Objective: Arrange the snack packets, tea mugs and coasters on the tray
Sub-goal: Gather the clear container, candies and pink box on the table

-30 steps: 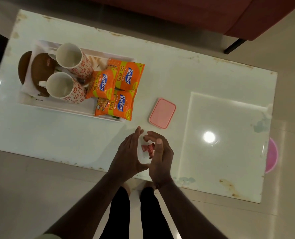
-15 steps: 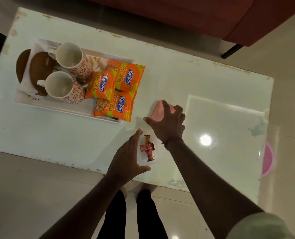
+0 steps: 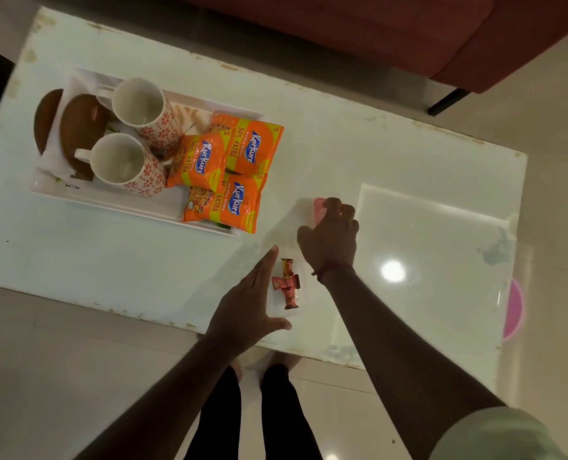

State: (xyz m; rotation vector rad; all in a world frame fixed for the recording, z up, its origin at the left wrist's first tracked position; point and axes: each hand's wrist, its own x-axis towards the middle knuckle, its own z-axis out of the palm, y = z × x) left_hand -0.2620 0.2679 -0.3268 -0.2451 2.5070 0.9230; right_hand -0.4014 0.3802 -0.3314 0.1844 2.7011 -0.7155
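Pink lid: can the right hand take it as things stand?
Probably yes. The right hand is already over the pink lid, fingers curled at its edge, with nothing between; whether it grips yet is unclear.

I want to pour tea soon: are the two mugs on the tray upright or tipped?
Upright. Both mugs show round open mouths and stand on the tray.

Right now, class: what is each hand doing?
Left hand: open, holding nothing, beside the sweets.
Right hand: fingers on the pink lid; grip unclear.
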